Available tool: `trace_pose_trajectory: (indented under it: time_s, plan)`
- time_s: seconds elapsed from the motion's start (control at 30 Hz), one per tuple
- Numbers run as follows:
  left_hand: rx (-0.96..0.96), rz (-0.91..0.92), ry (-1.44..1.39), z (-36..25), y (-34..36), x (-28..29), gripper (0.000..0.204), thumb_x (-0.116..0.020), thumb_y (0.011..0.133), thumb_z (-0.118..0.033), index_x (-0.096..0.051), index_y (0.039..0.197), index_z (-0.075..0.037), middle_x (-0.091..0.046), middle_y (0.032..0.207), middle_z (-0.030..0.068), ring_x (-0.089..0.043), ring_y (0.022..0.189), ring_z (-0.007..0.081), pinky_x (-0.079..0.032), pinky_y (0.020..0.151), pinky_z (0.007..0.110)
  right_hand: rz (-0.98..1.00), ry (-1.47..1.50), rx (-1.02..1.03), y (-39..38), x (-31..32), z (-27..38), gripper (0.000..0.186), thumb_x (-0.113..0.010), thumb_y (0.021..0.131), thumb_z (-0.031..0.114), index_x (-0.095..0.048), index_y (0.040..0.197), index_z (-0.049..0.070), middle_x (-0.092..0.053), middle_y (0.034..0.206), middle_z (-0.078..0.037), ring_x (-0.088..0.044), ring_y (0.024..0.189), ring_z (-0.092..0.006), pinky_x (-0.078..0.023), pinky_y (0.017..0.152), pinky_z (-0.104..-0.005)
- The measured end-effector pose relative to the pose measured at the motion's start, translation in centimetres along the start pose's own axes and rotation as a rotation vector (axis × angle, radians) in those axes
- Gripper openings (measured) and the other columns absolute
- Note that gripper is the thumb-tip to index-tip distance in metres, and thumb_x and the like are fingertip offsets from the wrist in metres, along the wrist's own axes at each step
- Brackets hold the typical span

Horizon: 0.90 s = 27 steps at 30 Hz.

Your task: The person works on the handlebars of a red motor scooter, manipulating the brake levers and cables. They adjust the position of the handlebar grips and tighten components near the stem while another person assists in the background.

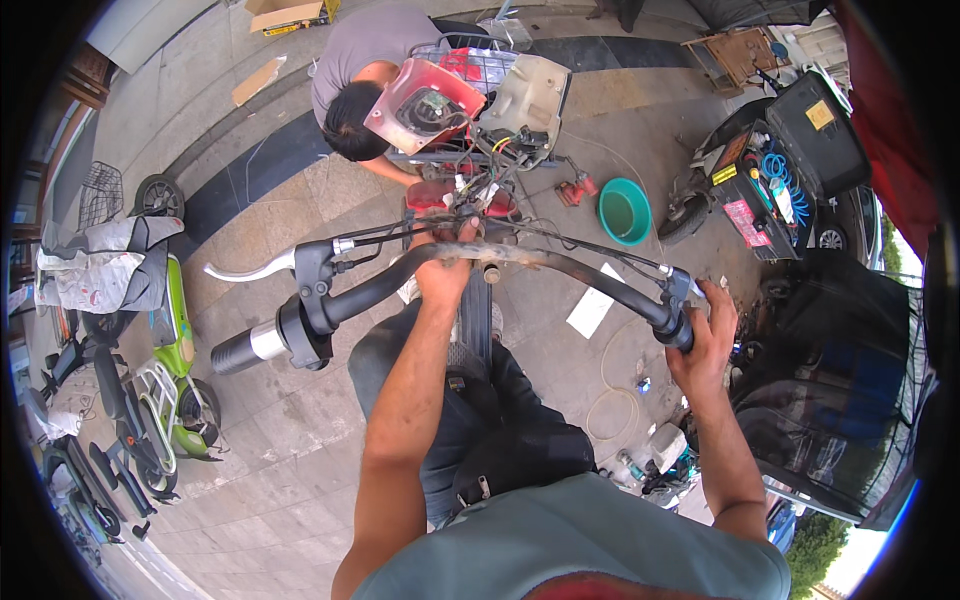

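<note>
Left-hand fingers: Your left hand [445, 268] is curled tight over the middle of the handlebar [520, 262], just above frame centre; the fingertips wrap out of sight behind the tube. This grip appears to steady the bar at its stem.
Right-hand fingers: Your right hand [705, 335] closes around the right grip end [678, 325] at centre right, thumb up beside the switch housing. A hold at the far end gives leverage on the bar.
Handlebar: It spans the frame from centre left to centre right, dark and scuffed, with cables along its front.
Left end: The black grip [240, 350] and silver brake lever [250, 270] at centre left stand free; no hand touches them.
Front assembly: The red headlight shell [420, 105] and pale cover panel [530, 95], upper centre, hang open with wiring exposed.
Co-worker: A person in a grey shirt [375, 40] bends over that wiring, upper centre, apart from your hands.
Surroundings: A teal basin [624, 212] sits on the paving upper right; a green scooter [175, 340] is parked at left.
</note>
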State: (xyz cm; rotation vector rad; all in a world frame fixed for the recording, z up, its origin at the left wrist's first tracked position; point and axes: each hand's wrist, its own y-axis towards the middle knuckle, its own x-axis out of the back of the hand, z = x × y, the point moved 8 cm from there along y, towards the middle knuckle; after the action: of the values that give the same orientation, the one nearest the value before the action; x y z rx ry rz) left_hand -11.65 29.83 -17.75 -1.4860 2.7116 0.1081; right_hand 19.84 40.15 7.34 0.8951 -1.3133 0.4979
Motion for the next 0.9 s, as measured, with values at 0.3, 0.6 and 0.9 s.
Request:
trace_pose_trajectory:
  time_s: [0.3, 0.6, 0.9]
  plan:
    - [-0.279, -0.081, 0.104, -1.1, 0.9, 0.4, 0.031, -0.074, 0.094, -0.009, -0.057, 0.117, 0.002, -0.064, 0.104, 0.0103, -0.065, 0.090, 0.0161, -0.055, 0.078, 0.031, -0.015, -0.004, -0.002, -0.1, 0.0, 0.0, 0.040, -0.074, 0.053, 0.001, -0.064, 0.092, -0.001, -0.057, 0.133, -0.025, -0.053, 0.125, -0.0478, -0.037, 0.110, -0.0600]
    - [-0.188, -0.032, 0.054, 0.9, 0.9, -0.2, 0.035, -0.071, 0.089, -0.005, -0.058, 0.121, 0.001, -0.064, 0.105, 0.0147, -0.066, 0.099, 0.0259, -0.053, 0.089, 0.038, -0.046, 0.018, -0.007, 0.0, 0.2, 0.1, 0.042, -0.074, 0.051, 0.002, -0.065, 0.092, 0.000, -0.058, 0.131, -0.023, -0.055, 0.124, -0.0434, -0.038, 0.111, -0.0588]
    - [0.012, -0.003, -0.126, 1.5, -1.0, 1.9, 0.049, -0.057, 0.090, 0.011, -0.045, 0.136, -0.002, -0.060, 0.121, 0.0106, -0.061, 0.109, 0.0180, -0.052, 0.095, 0.033, -0.081, 0.013, 0.011, 0.0, 0.5, 0.2, 0.038, -0.075, 0.055, 0.003, -0.065, 0.091, 0.000, -0.059, 0.130, -0.022, -0.056, 0.123, -0.0411, -0.040, 0.110, -0.0587]
